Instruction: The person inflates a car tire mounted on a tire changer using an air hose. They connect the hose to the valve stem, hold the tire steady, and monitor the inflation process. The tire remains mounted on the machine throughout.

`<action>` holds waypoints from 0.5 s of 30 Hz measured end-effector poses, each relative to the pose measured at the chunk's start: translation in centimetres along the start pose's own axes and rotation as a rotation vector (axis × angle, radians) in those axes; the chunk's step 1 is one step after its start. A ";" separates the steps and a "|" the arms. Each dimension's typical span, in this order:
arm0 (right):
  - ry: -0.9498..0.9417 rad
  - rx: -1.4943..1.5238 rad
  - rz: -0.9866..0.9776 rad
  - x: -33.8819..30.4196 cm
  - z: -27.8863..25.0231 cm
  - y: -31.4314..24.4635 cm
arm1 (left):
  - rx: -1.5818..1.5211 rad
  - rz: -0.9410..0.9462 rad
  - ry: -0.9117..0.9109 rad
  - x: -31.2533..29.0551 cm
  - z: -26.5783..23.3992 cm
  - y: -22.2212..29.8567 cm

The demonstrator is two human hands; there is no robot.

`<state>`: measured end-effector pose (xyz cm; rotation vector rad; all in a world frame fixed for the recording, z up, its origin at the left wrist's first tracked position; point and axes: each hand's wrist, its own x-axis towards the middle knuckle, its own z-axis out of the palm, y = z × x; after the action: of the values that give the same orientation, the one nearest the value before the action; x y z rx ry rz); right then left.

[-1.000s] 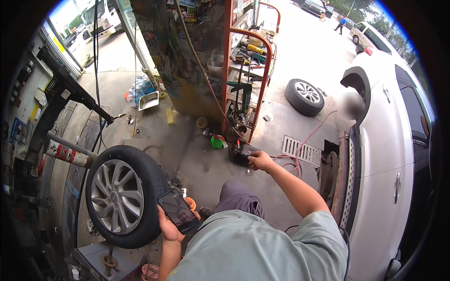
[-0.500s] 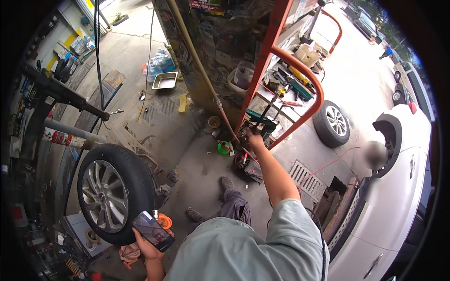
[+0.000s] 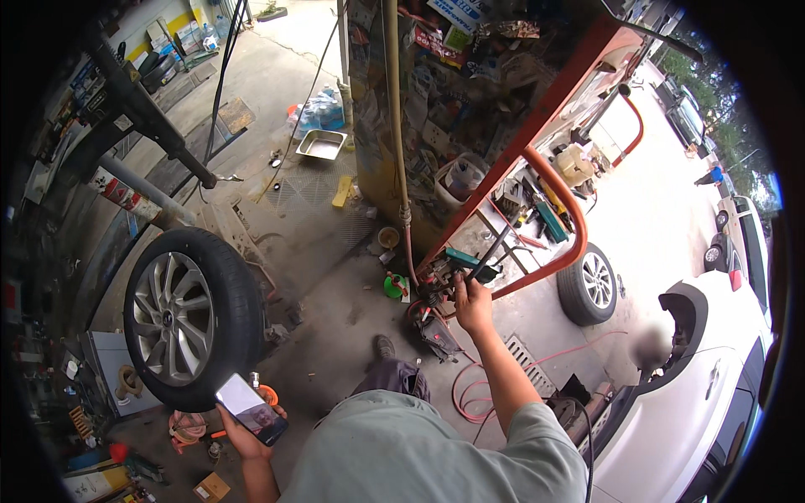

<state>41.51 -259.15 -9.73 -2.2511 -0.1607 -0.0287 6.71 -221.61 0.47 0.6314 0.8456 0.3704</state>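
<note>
My left hand (image 3: 248, 438), low on the left, is wrapped round a smartphone (image 3: 243, 404) whose screen faces up. Just beyond the phone's edge shows a round orange piece (image 3: 267, 396); whether it touches my fingers is unclear. A wheel with a black tyre and silver spokes (image 3: 174, 307) stands close to this hand. My right arm stretches forward to an orange-red metal frame (image 3: 579, 226). There my right hand (image 3: 474, 303) is closed at the lower end of a dark rod-shaped tool (image 3: 493, 254), beside a green tray-like piece (image 3: 464, 258). Its fingertips are partly hidden.
A white car (image 3: 692, 377) stands at the right, near another wheel (image 3: 589, 283). A red hose (image 3: 459, 394) coils over the floor by a drain grate (image 3: 528, 365). A metal pan (image 3: 322, 144) and a green container (image 3: 395, 286) lie ahead. A lift arm (image 3: 147, 117) reaches in from the left.
The view has shifted, and I stand nearer the frame's lower tray. The right hand stays at the frame, with the dark tool now tilted more to the right. The left hand still holds the smartphone.
</note>
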 end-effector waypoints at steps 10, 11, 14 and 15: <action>0.270 0.088 -0.127 -3.9 0.4 -5.0 | -0.092 0.015 -0.130 -4.9 -10.4 2.1; 0.283 0.100 -0.120 -3.8 0.5 -5.4 | -0.110 0.018 -0.144 -5.7 -11.8 2.4; 0.320 0.045 -0.190 -4.5 0.9 -7.0 | -0.131 0.052 -0.227 -7.8 -16.6 2.9; 0.277 0.018 -0.156 -5.6 1.0 -7.0 | -0.119 0.061 -0.261 -8.3 -18.4 2.9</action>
<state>35.00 -254.57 -5.36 -2.1864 -0.1854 -0.4178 -13.04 -217.14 -2.04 0.5810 0.5516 0.3816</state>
